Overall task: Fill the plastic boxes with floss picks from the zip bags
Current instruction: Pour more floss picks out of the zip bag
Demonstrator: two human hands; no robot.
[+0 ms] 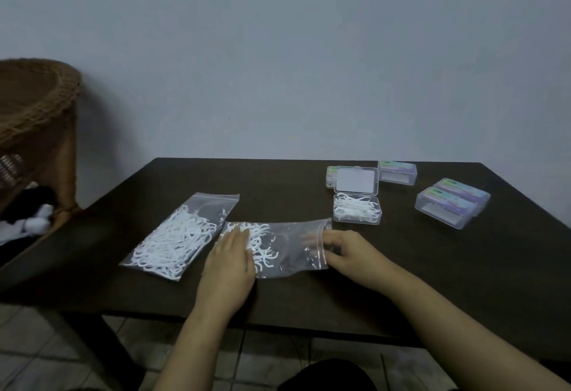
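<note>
Clear open box (357, 212) holds some picks; four boxes (445, 205) look closed. Left hand (230, 262) lies flat on the near bag (278, 247); right hand (346, 251) seemingly pinches its mouth. Second bag (180, 236) remains full.

**Open lanes and blockers on the worktop**

Bare worktop (278, 180) across the far middle, between full zip bag (179, 236) and open box (357, 208). Near lane blocked by half-empty zip bag (287, 245), lying crosswise. Right side crowded by closed boxes (448, 205), narrow gaps between. Wicker chair (40, 131) flanking the left edge.
</note>
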